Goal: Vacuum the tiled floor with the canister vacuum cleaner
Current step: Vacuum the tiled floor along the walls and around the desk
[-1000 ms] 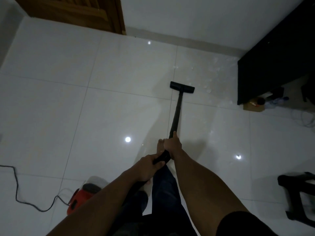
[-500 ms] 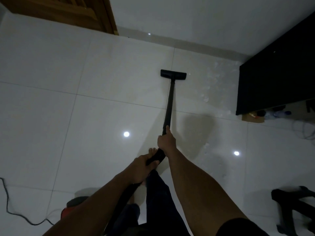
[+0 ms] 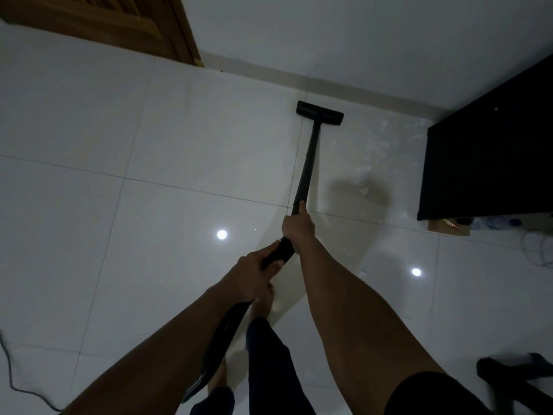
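Observation:
A black vacuum wand (image 3: 306, 169) runs from my hands out to its flat floor head (image 3: 319, 112), which lies on the white tiled floor (image 3: 149, 220) close to the baseboard. My right hand (image 3: 297, 227) grips the wand higher up, thumb along the tube. My left hand (image 3: 254, 269) holds the curved handle end, where the black hose (image 3: 220, 336) drops back past my legs. White dust and crumbs (image 3: 377, 151) are scattered on the tile right of the head. The canister is out of view.
A black cabinet (image 3: 490, 157) stands at the right, with a small box and cables (image 3: 449, 229) under it. A wooden door (image 3: 113, 22) is at top left. A power cord (image 3: 12, 372) lies at bottom left, a black stool leg (image 3: 514, 381) at bottom right.
The floor head has been pushed forward, from mid-tile to near the baseboard. I have stepped forward; the red canister has dropped out of view at the bottom left.

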### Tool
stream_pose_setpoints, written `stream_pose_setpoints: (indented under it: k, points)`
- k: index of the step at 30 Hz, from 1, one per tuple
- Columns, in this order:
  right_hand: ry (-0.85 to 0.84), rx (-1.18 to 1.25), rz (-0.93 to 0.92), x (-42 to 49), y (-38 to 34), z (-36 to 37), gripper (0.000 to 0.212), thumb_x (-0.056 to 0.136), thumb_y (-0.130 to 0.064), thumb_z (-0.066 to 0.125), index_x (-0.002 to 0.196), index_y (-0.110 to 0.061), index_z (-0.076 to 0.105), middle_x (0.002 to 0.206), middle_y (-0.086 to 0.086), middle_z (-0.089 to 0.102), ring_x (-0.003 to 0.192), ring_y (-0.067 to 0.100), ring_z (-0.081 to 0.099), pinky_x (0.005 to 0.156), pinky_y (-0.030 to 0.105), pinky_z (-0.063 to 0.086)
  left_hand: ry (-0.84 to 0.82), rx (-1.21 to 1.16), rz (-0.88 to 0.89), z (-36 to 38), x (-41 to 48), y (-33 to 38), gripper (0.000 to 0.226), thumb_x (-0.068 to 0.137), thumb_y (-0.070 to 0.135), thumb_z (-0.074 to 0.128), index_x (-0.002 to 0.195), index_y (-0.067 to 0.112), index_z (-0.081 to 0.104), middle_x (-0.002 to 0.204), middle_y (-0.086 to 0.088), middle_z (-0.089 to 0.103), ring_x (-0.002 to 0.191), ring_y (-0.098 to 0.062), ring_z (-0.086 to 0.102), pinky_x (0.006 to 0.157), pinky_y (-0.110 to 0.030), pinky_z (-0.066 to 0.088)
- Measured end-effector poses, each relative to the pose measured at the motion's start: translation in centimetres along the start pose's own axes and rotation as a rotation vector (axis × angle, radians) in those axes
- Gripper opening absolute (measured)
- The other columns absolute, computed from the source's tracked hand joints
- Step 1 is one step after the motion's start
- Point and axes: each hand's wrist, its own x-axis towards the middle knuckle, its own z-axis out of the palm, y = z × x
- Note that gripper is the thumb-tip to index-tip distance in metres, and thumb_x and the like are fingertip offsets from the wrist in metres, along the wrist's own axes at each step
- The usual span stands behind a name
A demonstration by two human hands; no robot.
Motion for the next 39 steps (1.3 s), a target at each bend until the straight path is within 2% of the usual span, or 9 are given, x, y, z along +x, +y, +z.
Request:
stream_pose_setpoints:
  k: [3,6,14,18,20,24,28,35,39]
  points:
    - [0.005,0.007,0.013,1.7,-0.9,-0.5,0.074,0.099,-0.015,0.044,0.158,-0.038,0.008,0.131,0.014,0.055,0.094,0.026,0.06,0.085,0.04,0.057,0.012,-0.014,-0.016,0.0,1.9,0.4,0.058,0.102,0.033,0.05,0.154,0.029,0.025,0.132,-0.021,0.059,0.111,-0.037,0.062,0.078,-0.026,0.048]
    - [-0.006,-0.006,0.01,3.1,-1.9,-1.0,0.077,0.097,-0.01,0.043,0.158,-0.037,0.006,0.133,0.014,0.054,0.092,0.025,0.059,0.085,0.04,0.057,0.033,-0.026,-0.015,0.2,3.4,0.9,0.058,0.102,0.033,0.05,0.154,0.028,0.026,0.133,-0.022,0.058,0.114,-0.041,0.059,0.084,-0.034,0.051]
    - [0.037,0.046,-0.037,3.1,-3.4,-2.0,0.076,0.096,-0.012,0.05,0.158,-0.034,0.012,0.134,0.01,0.056,0.095,0.024,0.062,0.084,0.039,0.058,0.079,-0.018,0.018,0.2,4.1,1.7,0.058,0.102,0.033,0.052,0.154,0.028,0.027,0.128,-0.023,0.061,0.106,-0.037,0.063,0.072,-0.022,0.048]
    - [0.039,0.089,-0.052,0.0,-0.9,-1.1,0.072,0.097,-0.013,0.046,0.158,-0.034,0.013,0.132,0.01,0.056,0.091,0.022,0.061,0.081,0.038,0.058,0.043,0.01,0.028,0.5,0.9,0.9,0.057,0.103,0.03,0.05,0.154,0.028,0.026,0.128,-0.02,0.061,0.081,-0.002,0.065,0.054,-0.009,0.046]
    - [0.035,0.09,-0.057,-1.9,0.5,-0.2,0.072,0.098,-0.015,0.046,0.158,-0.035,0.013,0.131,0.011,0.057,0.091,0.023,0.062,0.082,0.039,0.059,0.034,0.031,0.034,0.9,-1.4,0.1,0.056,0.103,0.029,0.05,0.154,0.027,0.027,0.127,-0.018,0.063,0.086,-0.007,0.067,0.056,-0.007,0.046]
    - [0.05,0.087,-0.064,-6.3,3.4,1.5,0.072,0.099,-0.017,0.047,0.158,-0.036,0.012,0.129,0.011,0.059,0.097,0.026,0.065,0.085,0.041,0.058,0.017,0.053,0.027,1.9,-5.7,-2.9,0.055,0.103,0.034,0.049,0.152,0.035,0.027,0.087,-0.003,0.069,0.047,-0.002,0.056,0.046,-0.014,0.047]
    - [0.058,0.107,-0.082,-11.7,7.6,3.6,0.071,0.099,-0.018,0.047,0.158,-0.037,0.012,0.128,0.01,0.059,0.097,0.025,0.065,0.086,0.041,0.058,-0.04,0.102,0.009,3.1,-11.1,-6.9,0.055,0.101,0.039,0.049,0.152,0.042,0.027,0.07,0.004,0.059,0.051,-0.016,0.056,0.05,-0.036,0.058]
    - [0.087,0.121,-0.158,-22.9,16.8,7.1,0.069,0.1,-0.017,0.044,0.159,-0.034,0.013,0.133,0.009,0.057,0.089,0.019,0.058,0.077,0.031,0.053,-0.035,0.138,0.039,7.8,-23.4,-13.0,0.056,0.1,0.042,0.05,0.151,0.041,0.027,0.077,0.003,0.059,0.058,-0.016,0.057,0.047,-0.026,0.051]
    - [0.091,0.102,-0.158,-29.3,23.5,9.2,0.07,0.099,-0.019,0.045,0.159,-0.034,0.011,0.135,0.011,0.056,0.103,0.027,0.063,0.087,0.038,0.056,-0.034,0.188,0.086,11.8,-30.8,-17.2,0.053,0.101,0.037,0.05,0.15,0.041,0.029,0.091,0.006,0.063,0.063,-0.003,0.054,0.048,-0.013,0.046]
